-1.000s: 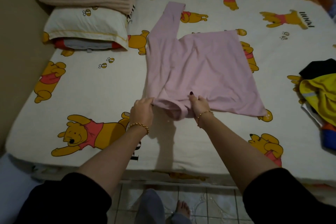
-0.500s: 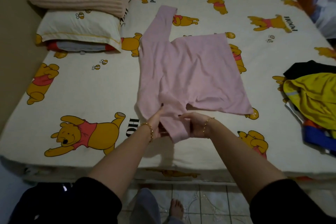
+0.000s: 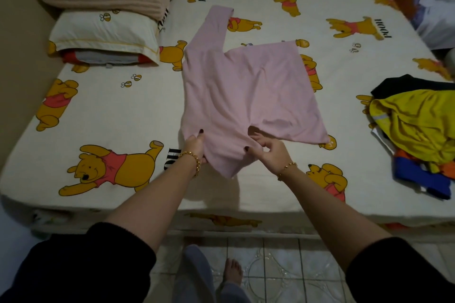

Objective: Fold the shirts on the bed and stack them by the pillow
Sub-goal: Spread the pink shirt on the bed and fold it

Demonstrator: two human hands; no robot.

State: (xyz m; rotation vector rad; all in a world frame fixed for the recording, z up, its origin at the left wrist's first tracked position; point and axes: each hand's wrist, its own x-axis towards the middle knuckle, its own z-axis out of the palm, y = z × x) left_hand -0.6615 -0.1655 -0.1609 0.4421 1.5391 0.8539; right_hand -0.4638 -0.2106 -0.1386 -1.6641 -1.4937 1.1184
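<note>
Head view: pink shirt (image 3: 246,91) lies in the middle of the bed (image 3: 123,110), its near sleeve covering most fingers of the left hand (image 3: 195,146), which pinches it, thumb on top; the right hand (image 3: 267,149) pinches the opposite edge. Clothes pile (image 3: 418,125) cut off at right; pillow (image 3: 103,32) at left.

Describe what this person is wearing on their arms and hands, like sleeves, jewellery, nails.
The left sleeve and right sleeve are black, ending near the elbows. The left hand has a chunky gold chain bracelet at the wrist; the right hand has a thinner gold bracelet. Visible fingernails are painted dark.
</note>
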